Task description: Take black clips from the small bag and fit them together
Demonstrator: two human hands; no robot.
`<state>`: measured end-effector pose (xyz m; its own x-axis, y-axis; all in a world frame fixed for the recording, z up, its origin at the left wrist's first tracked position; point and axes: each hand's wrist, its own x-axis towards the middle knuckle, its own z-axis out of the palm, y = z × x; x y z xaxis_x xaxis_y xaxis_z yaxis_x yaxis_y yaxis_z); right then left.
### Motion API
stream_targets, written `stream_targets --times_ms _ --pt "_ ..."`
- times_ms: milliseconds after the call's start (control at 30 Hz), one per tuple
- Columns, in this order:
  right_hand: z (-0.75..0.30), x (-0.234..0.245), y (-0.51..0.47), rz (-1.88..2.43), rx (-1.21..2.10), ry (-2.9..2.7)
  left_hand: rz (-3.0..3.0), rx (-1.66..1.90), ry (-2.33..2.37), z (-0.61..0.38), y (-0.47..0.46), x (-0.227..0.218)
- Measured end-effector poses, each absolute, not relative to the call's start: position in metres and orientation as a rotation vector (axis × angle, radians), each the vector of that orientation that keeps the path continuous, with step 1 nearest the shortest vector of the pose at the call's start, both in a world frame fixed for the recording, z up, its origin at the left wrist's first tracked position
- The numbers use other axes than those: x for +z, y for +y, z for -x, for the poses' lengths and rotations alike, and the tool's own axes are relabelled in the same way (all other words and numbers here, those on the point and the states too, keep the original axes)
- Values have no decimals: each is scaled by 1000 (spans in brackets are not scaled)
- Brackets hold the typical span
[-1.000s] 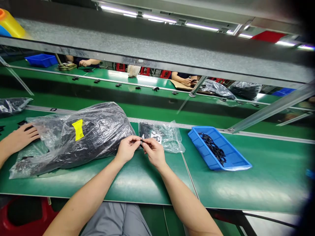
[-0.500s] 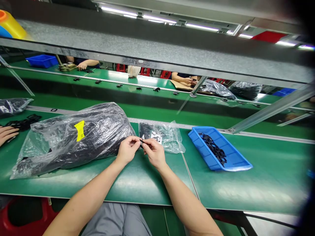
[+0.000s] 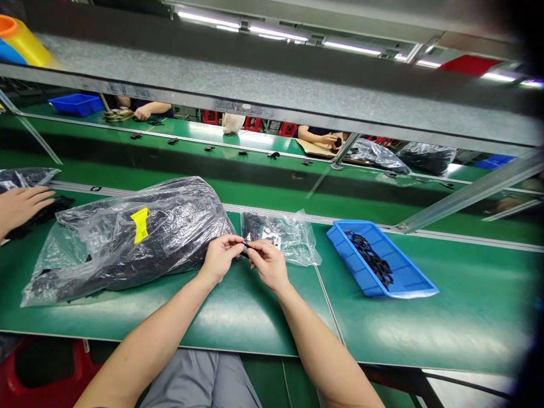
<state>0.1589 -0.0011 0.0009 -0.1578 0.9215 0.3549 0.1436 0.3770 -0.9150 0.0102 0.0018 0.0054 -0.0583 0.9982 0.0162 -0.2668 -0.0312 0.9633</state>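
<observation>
A small black part (image 3: 245,253) is pinched between my two hands above the green table (image 3: 229,323); fingers cover most of it, so its kind does not show. My left hand (image 3: 221,259) closes thumb and fingers on one end. From the other side, my right hand (image 3: 269,263) grips it the same way. Just behind them lies a small clear plastic bag (image 3: 297,235) with black parts and a white label. To the left of my left hand rests a large clear bag (image 3: 182,215) full of black things, marked with a yellow sticker (image 3: 140,225).
A blue tray (image 3: 408,269) with several black parts (image 3: 369,258) stands on the right. At the left edge, another person's hand (image 3: 25,207) is over black parts. Beyond the table runs a green belt (image 3: 272,190); co-workers sit on its far side. A metal shelf (image 3: 255,79) spans overhead.
The other person's hand at the left has moved in further over the black parts. My hands stay in nearly the same place, with fingers slightly shifted on the black part.
</observation>
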Motion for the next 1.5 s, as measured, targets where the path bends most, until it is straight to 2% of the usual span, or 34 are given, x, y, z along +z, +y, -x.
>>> stream_targets --times_ms 267,633,833,1100,1500 --pt "-157 -3 0 991 980 -1540 -1017 1382 1073 -8 3 6" --pt "-158 5 7 962 1387 -1076 -1111 1355 1057 -11 1 3" --pt "-164 6 11 1039 1274 -1316 -1242 1333 1087 -10 3 -2" --pt "-167 7 14 1059 1368 -1232 -1120 1275 1018 -11 4 -1" --pt "-185 7 20 1243 1105 -1701 -1175 1100 1083 -9 5 -2"
